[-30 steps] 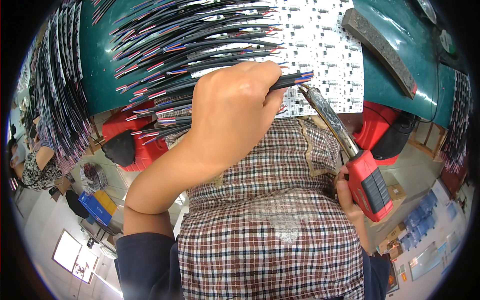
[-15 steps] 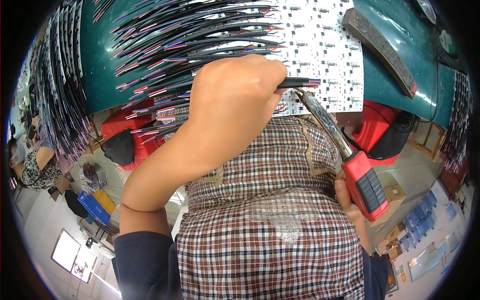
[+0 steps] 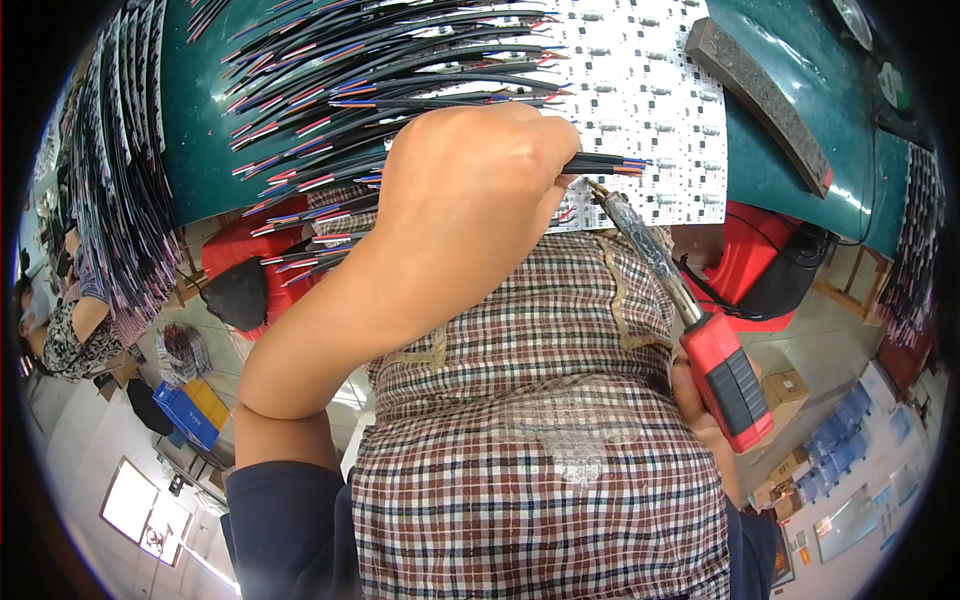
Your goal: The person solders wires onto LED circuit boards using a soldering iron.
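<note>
My left hand [image 3: 475, 175] is closed in a pinch on a black cable [image 3: 605, 160] above a white circuit board panel [image 3: 680, 130]. The cable's thin coloured wire ends point right, over the panel's near part. Partly hidden behind the handle, my right hand [image 3: 697, 400] grips a soldering iron [image 3: 732, 380] with a red and black handle. Its metal tip is just below the held cable, near the left fingertips; whether it touches anything I cannot tell. Many black cables [image 3: 330, 95] with red, white and blue wire ends lie in rows to the left, partly covering the panel.
A dark grey bar [image 3: 760, 100] lies on the green table [image 3: 800, 50], right of the panel. More cable bundles hang at the far left [image 3: 115, 180] and far right [image 3: 912, 245]. Red stools [image 3: 750, 265] stand below the table edge. Another person's arm [image 3: 90, 315] shows at far left.
The held cable's wire ends have shifted slightly right and look more spread. The soldering iron has moved slightly left and down, away from those ends. A cable's far end now shows left of my left hand.
</note>
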The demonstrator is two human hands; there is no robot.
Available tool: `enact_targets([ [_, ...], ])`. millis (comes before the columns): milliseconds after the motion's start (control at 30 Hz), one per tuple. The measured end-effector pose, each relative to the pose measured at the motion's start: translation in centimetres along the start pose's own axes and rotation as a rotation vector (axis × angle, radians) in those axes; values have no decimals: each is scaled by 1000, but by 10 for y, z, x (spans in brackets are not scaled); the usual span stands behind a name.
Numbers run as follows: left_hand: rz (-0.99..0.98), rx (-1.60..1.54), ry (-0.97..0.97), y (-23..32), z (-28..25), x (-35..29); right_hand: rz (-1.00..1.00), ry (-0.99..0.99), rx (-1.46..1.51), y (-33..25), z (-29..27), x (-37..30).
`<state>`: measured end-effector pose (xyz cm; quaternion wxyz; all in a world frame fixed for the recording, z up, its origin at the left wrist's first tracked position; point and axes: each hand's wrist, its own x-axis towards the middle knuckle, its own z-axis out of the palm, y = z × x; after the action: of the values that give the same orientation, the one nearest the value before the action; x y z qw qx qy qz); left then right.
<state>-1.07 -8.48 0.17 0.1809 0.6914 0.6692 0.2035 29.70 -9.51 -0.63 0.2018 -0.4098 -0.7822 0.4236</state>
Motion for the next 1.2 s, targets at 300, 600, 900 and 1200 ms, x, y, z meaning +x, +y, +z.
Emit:
enact_targets([
  [300, -9, -15, 35, 1, 1, -1, 18, -22, -58, -5, -2, 6],
  [600, -28, -5, 33, 4, 1, -1, -51, -6, -68, -3, 1, 7],
  [900, -25, 12, 21, 3, 1, 1, 76, 52, -41, 15, 1, -28],
  [1200, -89, -135, 2, 3, -5, 2, 332, -11, 247, 12, -8, -40],
])
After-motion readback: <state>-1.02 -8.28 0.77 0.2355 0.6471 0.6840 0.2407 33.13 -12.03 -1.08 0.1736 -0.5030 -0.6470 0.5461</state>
